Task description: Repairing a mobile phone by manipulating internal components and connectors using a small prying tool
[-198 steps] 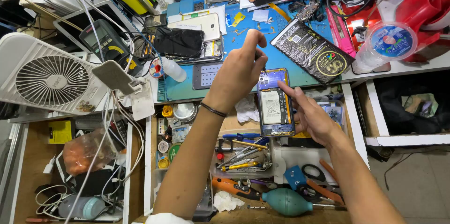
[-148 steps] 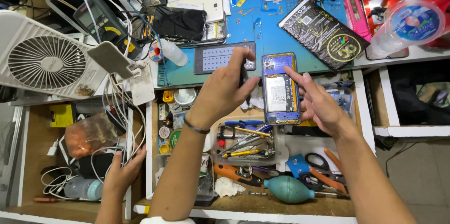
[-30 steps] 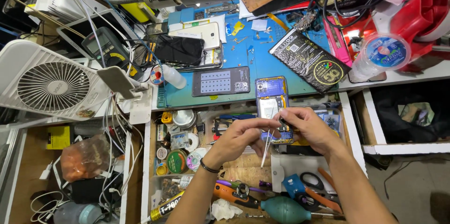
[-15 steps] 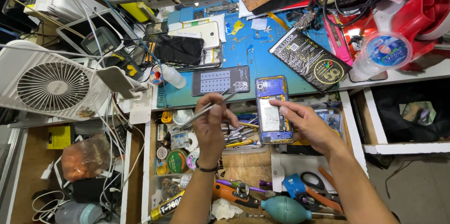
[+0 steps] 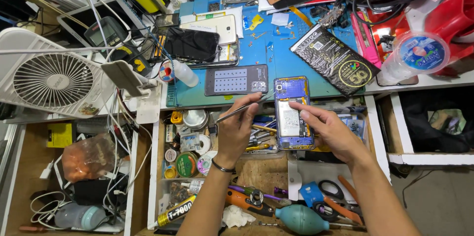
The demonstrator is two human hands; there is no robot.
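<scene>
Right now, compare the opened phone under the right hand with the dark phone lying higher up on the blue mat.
The opened phone has its back off, showing blue-purple frame and pale insides; the dark phone shows only a plain black face. The opened phone lies lengthwise away from the person, steadied by the right hand; the dark phone lies crosswise, untouched, stacked on other phones. Both are flat, similar-sized slabs.
</scene>
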